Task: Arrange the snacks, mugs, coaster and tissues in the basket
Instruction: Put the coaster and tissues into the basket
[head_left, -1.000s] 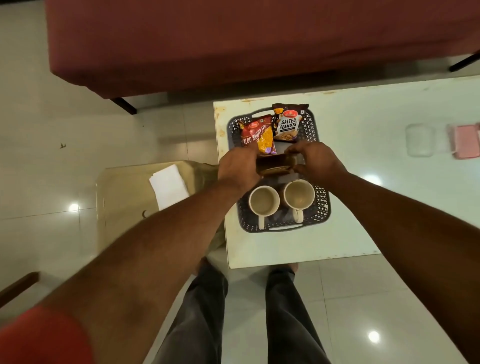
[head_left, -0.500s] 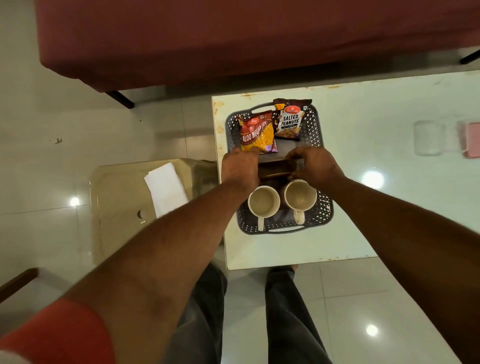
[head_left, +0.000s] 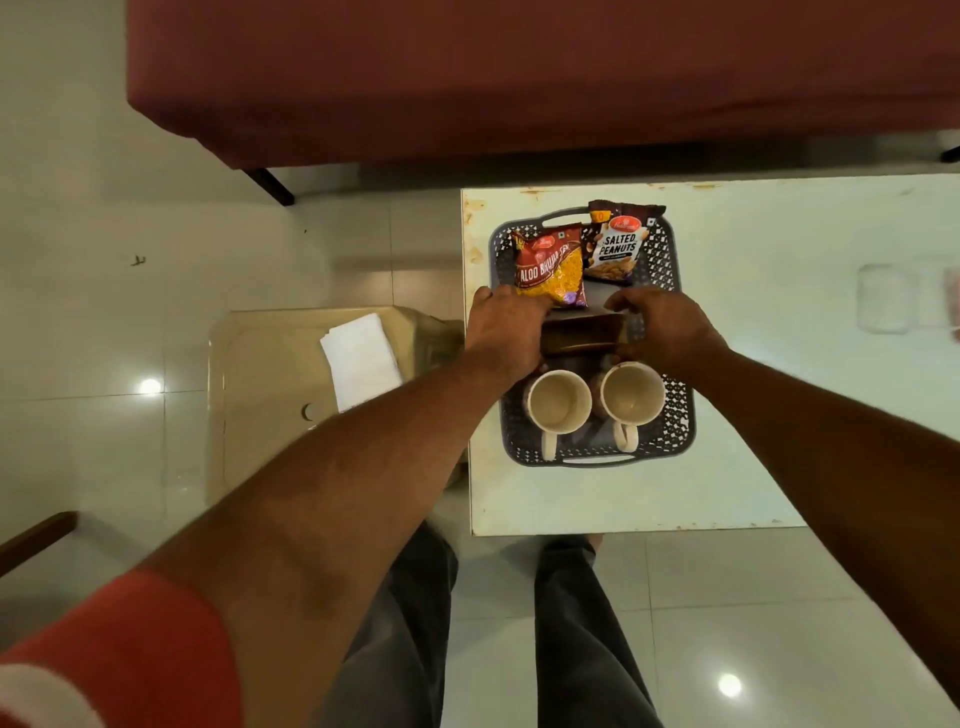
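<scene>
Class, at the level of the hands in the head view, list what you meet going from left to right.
The white tissues on the stool → left hand → brown coaster → right hand → clear container on the table.

Seen from above, the bare left arm (head_left: 337, 493) and right arm (head_left: 831, 441) reach away from the body and converge. The left hand (head_left: 506, 332) and right hand (head_left: 670, 327), both backs up with fingers curled, grip opposite ends of a brown coaster (head_left: 582, 335). A red sleeve (head_left: 130, 649) covers the left upper arm. Legs (head_left: 587, 623) in dark trousers show below.
</scene>
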